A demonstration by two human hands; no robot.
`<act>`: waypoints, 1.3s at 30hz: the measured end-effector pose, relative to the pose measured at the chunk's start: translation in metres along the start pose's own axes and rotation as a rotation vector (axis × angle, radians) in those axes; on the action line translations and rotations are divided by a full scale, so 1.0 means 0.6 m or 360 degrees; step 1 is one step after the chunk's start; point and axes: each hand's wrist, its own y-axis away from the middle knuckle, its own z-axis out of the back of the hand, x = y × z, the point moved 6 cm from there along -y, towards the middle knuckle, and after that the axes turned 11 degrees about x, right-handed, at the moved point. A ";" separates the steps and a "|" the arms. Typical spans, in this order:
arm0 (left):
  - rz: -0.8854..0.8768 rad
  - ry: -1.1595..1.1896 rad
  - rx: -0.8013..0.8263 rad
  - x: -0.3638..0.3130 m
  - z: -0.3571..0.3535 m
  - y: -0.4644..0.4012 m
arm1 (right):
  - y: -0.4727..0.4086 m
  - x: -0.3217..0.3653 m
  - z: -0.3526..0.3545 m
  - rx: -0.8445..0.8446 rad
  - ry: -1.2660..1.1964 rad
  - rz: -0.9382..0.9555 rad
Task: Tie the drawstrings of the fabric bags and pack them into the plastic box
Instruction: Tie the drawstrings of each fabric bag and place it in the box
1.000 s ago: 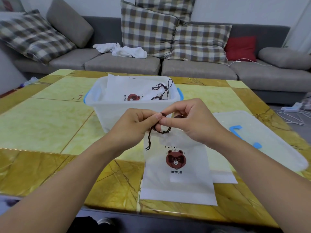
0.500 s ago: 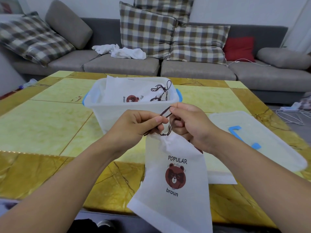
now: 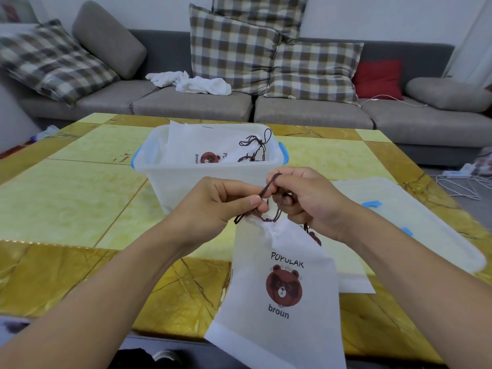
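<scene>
A white fabric bag (image 3: 282,296) with a brown bear print hangs over the table's near edge, its mouth gathered. Its dark brown drawstring (image 3: 269,201) runs between my hands. My left hand (image 3: 226,203) pinches one strand between thumb and forefinger. My right hand (image 3: 300,198) grips the other strand, which loops over its fingers. Behind them stands the clear plastic box (image 3: 159,177) with blue handles, holding tied bags (image 3: 213,147) of the same kind. Another flat bag (image 3: 354,283) lies on the table under my right wrist.
The box's clear lid (image 3: 415,222) with blue clips lies flat on the right of the yellow marble table (image 3: 69,198). A grey sofa (image 3: 191,102) with checked cushions stands beyond the table. Cables (image 3: 458,182) lie on the floor at the right.
The bag has been lifted off the table and now hangs from the drawstring over the near edge. My hands have moved slightly apart, drawing the strands out and gathering the mouth.
</scene>
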 end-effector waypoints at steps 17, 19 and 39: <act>0.0123 -0.0243 -0.0325 0.002 0.016 0.002 | 0.015 0.015 0.032 0.0012 0.0067 -0.0031; 0.0134 -0.0254 -0.0325 0.001 0.011 0.002 | 0.021 0.036 0.023 -0.0012 0.0258 0.0177; 0.0228 0.0139 -0.0664 0.009 0.016 0.000 | 0.024 0.048 0.003 -0.0259 0.0554 0.0611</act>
